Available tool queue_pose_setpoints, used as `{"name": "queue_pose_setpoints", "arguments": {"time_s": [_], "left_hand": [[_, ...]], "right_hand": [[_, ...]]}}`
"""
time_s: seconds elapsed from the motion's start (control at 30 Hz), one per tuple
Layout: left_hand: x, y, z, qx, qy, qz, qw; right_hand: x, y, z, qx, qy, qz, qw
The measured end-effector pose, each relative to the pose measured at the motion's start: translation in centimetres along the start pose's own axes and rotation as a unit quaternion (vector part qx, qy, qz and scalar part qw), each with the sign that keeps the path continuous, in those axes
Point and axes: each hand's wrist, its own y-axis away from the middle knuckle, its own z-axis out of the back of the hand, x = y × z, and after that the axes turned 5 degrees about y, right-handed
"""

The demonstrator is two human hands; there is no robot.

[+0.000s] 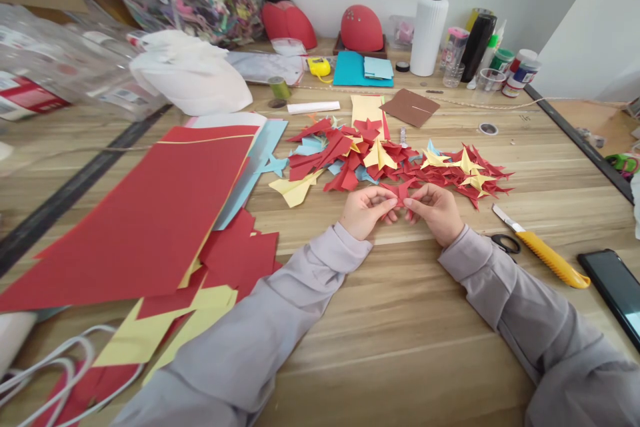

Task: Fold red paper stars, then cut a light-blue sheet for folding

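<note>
Both hands pinch one small folded red paper piece (pixel 401 192) between them, just in front of the heaped paper shapes. My left hand (pixel 367 210) grips its left side with thumb and fingers. On its right side, my right hand (pixel 436 212) does the same. Behind them lies a pile of folded red, yellow and blue papers (pixel 345 155). Pointed red and yellow star-like shapes (pixel 467 170) are heaped to the right of it. A yellow folded paper (pixel 296 189) rests left of my hands.
Large red sheets (pixel 145 220) and paper offcuts cover the left side. A yellow-handled knife (pixel 553 257), black-handled scissors (pixel 506 244) and a phone (pixel 613 290) lie at right. A white bottle (pixel 429 37) and paint jars stand at the back.
</note>
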Motion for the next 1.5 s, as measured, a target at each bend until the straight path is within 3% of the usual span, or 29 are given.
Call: {"name": "queue_pose_setpoints", "arguments": {"time_s": [0.23, 0.63, 0.9, 1.27, 1.5], "left_hand": [[-0.04, 0.34, -0.43, 0.018, -0.025, -0.002, 1.000], [-0.21, 0.37, -0.47, 0.001, -0.019, 0.001, 1.000], [-0.36, 0.23, -0.19, 0.017, -0.004, 0.012, 1.000], [-0.38, 0.32, -0.26, 0.010, -0.011, 0.016, 1.000], [-0.47, 0.21, 0.06, 0.038, -0.001, 0.020, 0.999]], "right_hand": [[0.06, 0.04, -0.11, 0.009, -0.006, 0.007, 1.000], [-0.23, 0.22, -0.16, 0.018, 0.006, 0.024, 1.000], [-0.04, 0.14, -0.22, 0.005, 0.012, 0.013, 1.000], [0.29, 0.22, -0.07, 0.044, 0.002, -0.014, 0.999], [0.25, 0.04, 0.02, 0.037, -0.022, -0.019, 0.999]]}}
